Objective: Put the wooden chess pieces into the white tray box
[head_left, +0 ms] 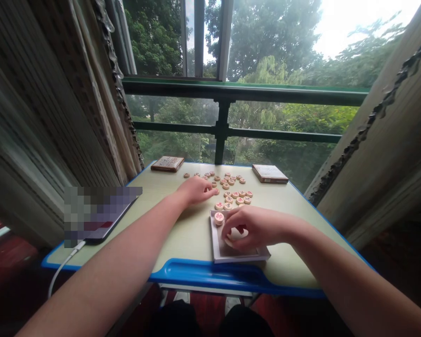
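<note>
Round wooden chess pieces [231,187] with red and dark characters lie scattered over the middle of a pale table [168,234]. My left hand [196,189] rests knuckles-up at the left edge of the pieces, its fingers curled against one of them. My right hand [252,227] hovers over a shallow grey box tray [231,255] near the front edge and pinches a round piece [235,234] inside it. One red-marked piece [219,217] sits in the tray's far left corner.
A brown wooden box half [167,164] lies at the back left, another box half [269,173] at the back right. A phone [103,222] with a white cable lies on the left. Curtains flank the table; a window railing stands behind. The table's front edge is blue.
</note>
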Motion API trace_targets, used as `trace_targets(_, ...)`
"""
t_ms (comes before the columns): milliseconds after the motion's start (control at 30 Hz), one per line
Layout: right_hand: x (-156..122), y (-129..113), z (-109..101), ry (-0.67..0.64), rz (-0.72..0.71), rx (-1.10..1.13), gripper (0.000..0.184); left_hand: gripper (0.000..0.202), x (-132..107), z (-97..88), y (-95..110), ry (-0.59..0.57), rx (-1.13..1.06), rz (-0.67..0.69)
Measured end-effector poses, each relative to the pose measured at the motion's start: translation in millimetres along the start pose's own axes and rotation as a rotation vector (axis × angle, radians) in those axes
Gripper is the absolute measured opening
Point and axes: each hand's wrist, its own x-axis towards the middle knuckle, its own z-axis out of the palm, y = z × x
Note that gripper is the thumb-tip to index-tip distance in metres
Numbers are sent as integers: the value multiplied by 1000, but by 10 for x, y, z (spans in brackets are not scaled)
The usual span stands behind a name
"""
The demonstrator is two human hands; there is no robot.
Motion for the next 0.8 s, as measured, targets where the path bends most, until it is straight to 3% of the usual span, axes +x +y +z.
trace_targets(433,60,-14,26,-24,99,-62,10,37,-22,-83,59,-3,48,-60)
trace_targets(800,125,73,101,56,38,-97,14,39,-18,-74,43,-13,69,-35)
